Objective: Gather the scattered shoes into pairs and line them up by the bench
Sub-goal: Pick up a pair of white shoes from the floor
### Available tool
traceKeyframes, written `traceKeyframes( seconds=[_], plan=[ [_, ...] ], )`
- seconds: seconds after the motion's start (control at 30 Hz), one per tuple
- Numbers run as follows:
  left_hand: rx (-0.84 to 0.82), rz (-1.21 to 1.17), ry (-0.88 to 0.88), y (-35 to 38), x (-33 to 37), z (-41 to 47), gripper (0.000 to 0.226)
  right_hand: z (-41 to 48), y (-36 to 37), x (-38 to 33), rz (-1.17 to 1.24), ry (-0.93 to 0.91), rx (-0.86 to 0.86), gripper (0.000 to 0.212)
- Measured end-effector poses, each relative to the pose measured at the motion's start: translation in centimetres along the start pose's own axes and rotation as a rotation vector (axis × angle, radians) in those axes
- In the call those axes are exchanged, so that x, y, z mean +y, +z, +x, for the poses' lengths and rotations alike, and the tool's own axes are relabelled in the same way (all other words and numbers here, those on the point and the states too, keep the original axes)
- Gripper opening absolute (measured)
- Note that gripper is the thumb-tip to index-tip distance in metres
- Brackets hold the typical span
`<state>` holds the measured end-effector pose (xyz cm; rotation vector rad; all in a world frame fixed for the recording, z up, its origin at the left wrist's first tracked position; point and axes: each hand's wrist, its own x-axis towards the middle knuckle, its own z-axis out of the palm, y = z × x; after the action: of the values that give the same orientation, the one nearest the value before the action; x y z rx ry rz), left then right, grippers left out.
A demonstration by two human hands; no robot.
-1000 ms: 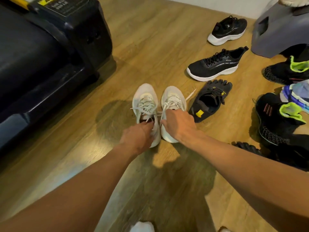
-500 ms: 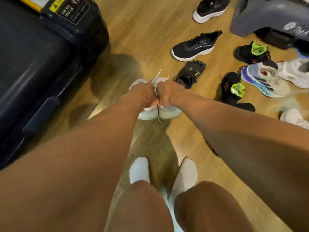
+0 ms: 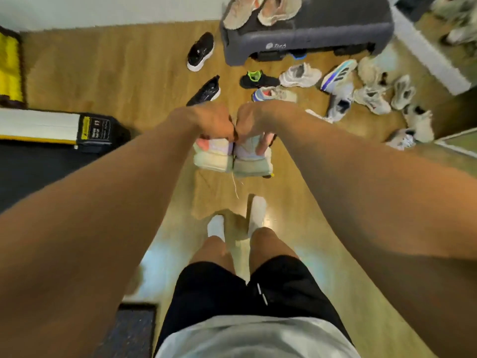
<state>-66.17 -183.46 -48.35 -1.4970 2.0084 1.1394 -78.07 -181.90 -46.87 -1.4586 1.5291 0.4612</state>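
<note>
The picture is a bit blurry. A person stands on a wooden floor (image 3: 116, 73) in white socks (image 3: 216, 226) and black shorts (image 3: 245, 288), with both arms stretched out in front.

The left hand (image 3: 206, 120) is curled tight and grips the top of 1 white shoe (image 3: 213, 157). The right hand (image 3: 260, 120) is curled too and grips the other white shoe (image 3: 251, 161), with its fingers (image 3: 262, 146) hooked down over the top. The 2 shoes hang side by side and touch, heels toward the camera, up off the floor in front of the feet. A white lace (image 3: 235, 184) dangles under them.

A black bench (image 3: 38, 156) with a yellow stripe and a label is at the left.

Past the hands, 2 black sneakers (image 3: 200, 51) with white soles lie apart on the floor. A grey step platform (image 3: 304, 32) stands by the wall with 2 beige shoes (image 3: 241, 11) on top. In front of it are a black and green shoe (image 3: 258, 78), a white and grey shoe (image 3: 300, 74) and a shoe with blue stripes (image 3: 338, 73). More pale shoes (image 3: 374, 96) lie in a messy heap at the right.
</note>
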Motion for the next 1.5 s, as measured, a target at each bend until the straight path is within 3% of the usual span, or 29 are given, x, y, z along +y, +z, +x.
traceKeyframes(
  seconds=[0.03,0.13,0.27,0.37,0.43,0.57,0.67,0.77,1.13,1.37,1.5],
  plan=[
    [-0.011,0.011,0.023,-0.8,1.9,-1.0,0.021,-2.3,-0.8,0.6,0.023,0.014,0.021,0.027],
    [-0.023,0.076,0.095,-2.6,7.9,-3.3,0.024,-8.0,-2.7,3.5,0.151,0.066,0.142,0.011],
    [0.007,0.293,0.252,-3.3,16.2,-6.4,0.027,-14.8,-3.7,8.7,0.395,0.145,0.273,0.019],
    [0.048,0.437,0.387,-1.6,23.1,-8.7,0.020,-20.9,-3.2,13.7,0.418,0.227,0.404,0.024],
    [0.047,0.482,0.470,0.5,27.6,-10.0,0.013,-25.1,-1.8,17.1,0.440,0.282,0.532,0.021],
    [-0.003,0.495,0.624,6.7,36.3,-13.4,0.025,-33.2,2.9,24.1,0.531,0.363,0.733,0.008],
    [-0.041,0.516,0.721,12.5,42.6,-15.9,0.024,-39.1,7.2,29.2,0.558,0.454,0.851,0.019],
    [-0.065,0.595,0.818,18.6,49.1,-18.3,0.015,-44.6,11.6,34.6,0.575,0.552,0.928,0.015],
    [-0.219,0.829,1.122,39.4,68.8,-24.3,0.019,-58.7,24.2,53.4,0.702,0.894,0.939,0.033],
    [-0.358,0.956,1.256,49.7,80.1,-24.2,0.017,-63.6,28.9,64.2,0.995,1.028,0.984,0.017],
    [-0.373,1.029,1.337,54.3,86.4,-24.3,0.021,-66.9,30.2,69.3,1.081,1.048,0.963,0.020]
  ],
)
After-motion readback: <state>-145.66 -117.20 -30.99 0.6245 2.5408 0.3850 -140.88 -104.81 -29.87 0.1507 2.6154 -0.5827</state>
